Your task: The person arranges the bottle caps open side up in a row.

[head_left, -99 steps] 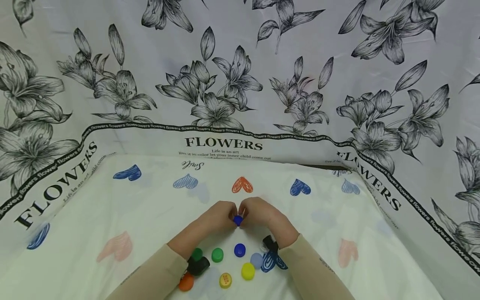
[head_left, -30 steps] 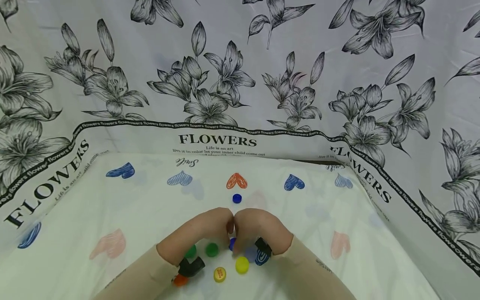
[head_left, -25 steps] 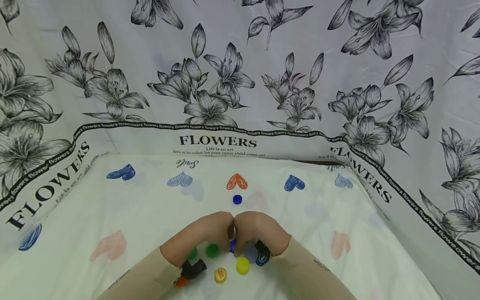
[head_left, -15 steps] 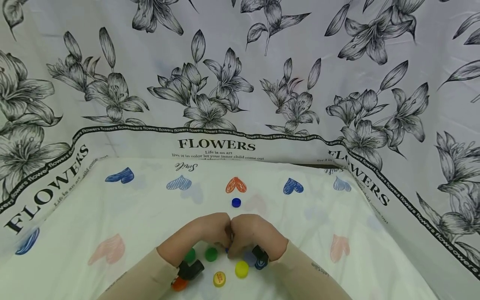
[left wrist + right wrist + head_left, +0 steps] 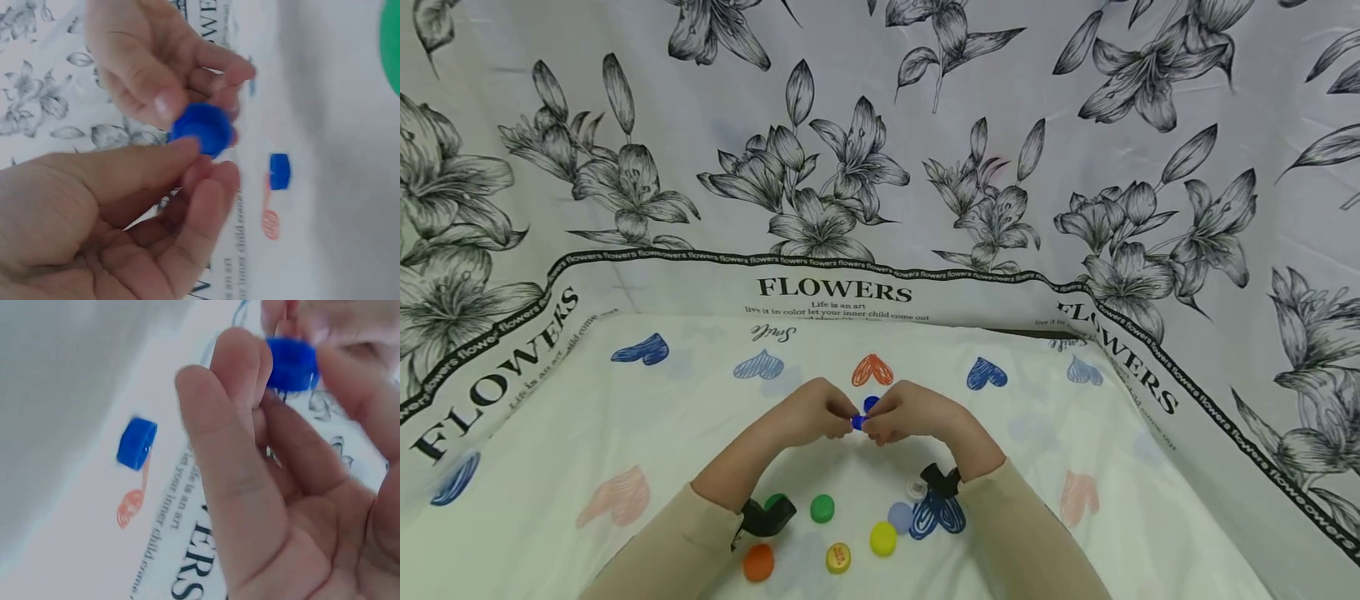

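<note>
Both hands meet at a blue bottle cap (image 5: 857, 422), holding it above the cloth. The left hand (image 5: 808, 412) pinches it between thumb and fingers; in the left wrist view the thumb lies on the hollow side of the cap (image 5: 203, 128). From the other side the right hand (image 5: 913, 412) pinches the same cap, its thumb and fingertips at the rim of the cap (image 5: 292, 365) in the right wrist view. A second blue cap (image 5: 871, 403) rests on the cloth just beyond the hands, by the orange printed heart (image 5: 872, 370).
Nearer the body lie a green cap (image 5: 822, 508), another green cap (image 5: 774, 501) partly behind the black wrist camera (image 5: 769, 515), an orange cap (image 5: 758, 562), a yellow cap with red print (image 5: 838, 558), a plain yellow cap (image 5: 883, 539) and a whitish cap (image 5: 916, 489). A flowered curtain (image 5: 850, 183) hangs behind.
Earlier both hands set one blue cap down near the orange heart, then reached back to the second blue cap. Now they have picked that one up and moved it forward, close to the first.
</note>
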`<state>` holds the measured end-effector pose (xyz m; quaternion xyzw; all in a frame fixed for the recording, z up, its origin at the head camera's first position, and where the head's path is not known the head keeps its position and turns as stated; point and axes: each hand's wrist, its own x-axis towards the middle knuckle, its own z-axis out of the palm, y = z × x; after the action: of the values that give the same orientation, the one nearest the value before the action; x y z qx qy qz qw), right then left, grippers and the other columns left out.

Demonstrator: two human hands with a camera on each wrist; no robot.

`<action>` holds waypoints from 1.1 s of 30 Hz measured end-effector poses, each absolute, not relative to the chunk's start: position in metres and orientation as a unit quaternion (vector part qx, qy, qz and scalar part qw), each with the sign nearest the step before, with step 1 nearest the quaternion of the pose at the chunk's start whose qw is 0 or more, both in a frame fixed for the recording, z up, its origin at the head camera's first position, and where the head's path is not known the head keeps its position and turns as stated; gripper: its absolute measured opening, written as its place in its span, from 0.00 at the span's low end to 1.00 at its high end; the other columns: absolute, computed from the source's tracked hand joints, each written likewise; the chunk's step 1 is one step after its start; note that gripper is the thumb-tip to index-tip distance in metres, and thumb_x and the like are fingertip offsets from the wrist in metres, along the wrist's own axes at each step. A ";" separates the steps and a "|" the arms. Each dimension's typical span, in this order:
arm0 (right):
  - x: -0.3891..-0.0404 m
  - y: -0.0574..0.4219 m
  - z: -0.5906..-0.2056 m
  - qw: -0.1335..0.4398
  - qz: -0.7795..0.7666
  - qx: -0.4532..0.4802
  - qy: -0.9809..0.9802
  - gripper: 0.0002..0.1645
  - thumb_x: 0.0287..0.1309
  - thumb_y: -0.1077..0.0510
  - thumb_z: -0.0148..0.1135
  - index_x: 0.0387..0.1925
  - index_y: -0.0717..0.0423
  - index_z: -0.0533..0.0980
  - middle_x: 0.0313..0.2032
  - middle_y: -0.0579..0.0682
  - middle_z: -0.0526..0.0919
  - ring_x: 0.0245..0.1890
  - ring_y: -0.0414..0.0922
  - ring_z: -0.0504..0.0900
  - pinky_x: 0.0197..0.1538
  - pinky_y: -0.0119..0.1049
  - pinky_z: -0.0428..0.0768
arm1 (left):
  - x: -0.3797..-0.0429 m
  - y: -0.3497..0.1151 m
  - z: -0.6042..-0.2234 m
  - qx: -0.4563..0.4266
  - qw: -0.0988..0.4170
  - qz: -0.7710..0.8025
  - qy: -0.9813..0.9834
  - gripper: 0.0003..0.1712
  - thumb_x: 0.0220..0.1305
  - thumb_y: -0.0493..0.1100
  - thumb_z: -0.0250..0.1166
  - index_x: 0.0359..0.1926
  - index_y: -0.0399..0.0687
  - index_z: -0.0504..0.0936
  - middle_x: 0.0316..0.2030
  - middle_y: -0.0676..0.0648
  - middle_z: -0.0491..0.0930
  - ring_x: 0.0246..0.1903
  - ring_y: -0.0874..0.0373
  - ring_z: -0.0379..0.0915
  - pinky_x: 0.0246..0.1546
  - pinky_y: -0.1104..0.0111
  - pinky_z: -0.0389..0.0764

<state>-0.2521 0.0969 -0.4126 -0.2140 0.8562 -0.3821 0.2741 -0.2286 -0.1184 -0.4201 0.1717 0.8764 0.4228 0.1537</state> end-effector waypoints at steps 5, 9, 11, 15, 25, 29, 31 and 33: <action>-0.257 0.090 -0.419 0.249 -0.458 -0.131 0.843 0.13 0.70 0.56 0.65 0.41 0.62 0.87 0.32 0.51 0.88 0.37 0.49 0.87 0.44 0.36 0.85 | -0.238 -0.123 -0.430 0.123 0.129 0.457 0.872 0.07 0.68 0.35 0.67 0.42 0.37 0.90 0.33 0.43 0.87 0.30 0.56 0.81 0.38 0.62 0.84; -0.260 0.083 -0.426 0.223 -0.488 -0.103 0.838 0.11 0.71 0.60 0.63 0.46 0.64 0.85 0.34 0.52 0.87 0.36 0.47 0.86 0.44 0.36 0.85 | -0.244 -0.124 -0.439 0.071 0.129 0.485 0.862 0.09 0.69 0.38 0.67 0.43 0.36 0.89 0.33 0.43 0.86 0.30 0.56 0.83 0.38 0.63 0.85; -0.259 0.081 -0.428 0.218 -0.497 -0.097 0.834 0.12 0.71 0.63 0.62 0.49 0.66 0.84 0.34 0.53 0.87 0.36 0.47 0.87 0.44 0.37 0.85 | -0.246 -0.123 -0.443 0.046 0.136 0.506 0.850 0.10 0.70 0.38 0.67 0.43 0.34 0.89 0.33 0.43 0.86 0.30 0.55 0.84 0.38 0.64 0.85; -0.259 0.080 -0.429 0.232 -0.490 -0.099 0.835 0.16 0.69 0.67 0.60 0.56 0.68 0.80 0.37 0.55 0.87 0.37 0.47 0.86 0.46 0.37 0.85 | -0.250 -0.123 -0.452 0.005 0.146 0.537 0.831 0.12 0.70 0.38 0.67 0.43 0.31 0.87 0.31 0.42 0.86 0.28 0.55 0.83 0.36 0.66 0.85; -0.256 0.078 -0.433 0.237 -0.346 -0.182 0.889 0.26 0.69 0.62 0.61 0.66 0.61 0.75 0.52 0.50 0.85 0.52 0.49 0.80 0.59 0.48 0.77 | -0.257 -0.119 -0.475 -0.023 0.121 0.551 0.825 0.10 0.71 0.33 0.63 0.43 0.26 0.85 0.24 0.44 0.83 0.19 0.60 0.77 0.25 0.71 0.80; -0.254 0.079 -0.433 0.225 -0.311 -0.199 0.902 0.24 0.71 0.60 0.59 0.66 0.55 0.77 0.62 0.50 0.81 0.64 0.52 0.75 0.65 0.54 0.72 | -0.255 -0.114 -0.476 -0.020 0.102 0.541 0.834 0.13 0.71 0.31 0.61 0.49 0.22 0.82 0.25 0.43 0.83 0.19 0.60 0.76 0.24 0.71 0.79; -0.253 0.079 -0.432 0.223 -0.306 -0.203 0.903 0.24 0.71 0.61 0.58 0.66 0.54 0.77 0.64 0.51 0.79 0.67 0.53 0.73 0.66 0.55 0.71 | -0.255 -0.113 -0.475 -0.018 0.103 0.541 0.834 0.15 0.71 0.31 0.60 0.52 0.20 0.80 0.27 0.42 0.84 0.20 0.59 0.77 0.25 0.71 0.80; -0.252 0.078 -0.432 0.224 -0.307 -0.201 0.903 0.24 0.71 0.61 0.58 0.66 0.54 0.77 0.65 0.51 0.78 0.68 0.53 0.72 0.67 0.55 0.70 | -0.255 -0.113 -0.473 -0.018 0.108 0.541 0.834 0.16 0.71 0.30 0.59 0.54 0.20 0.79 0.28 0.42 0.84 0.20 0.59 0.77 0.26 0.70 0.80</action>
<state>-0.2520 0.0783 -0.4325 -0.2013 0.9030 -0.3065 0.2240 -0.2546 -0.1134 -0.4729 -0.0176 0.8336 0.5415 0.1078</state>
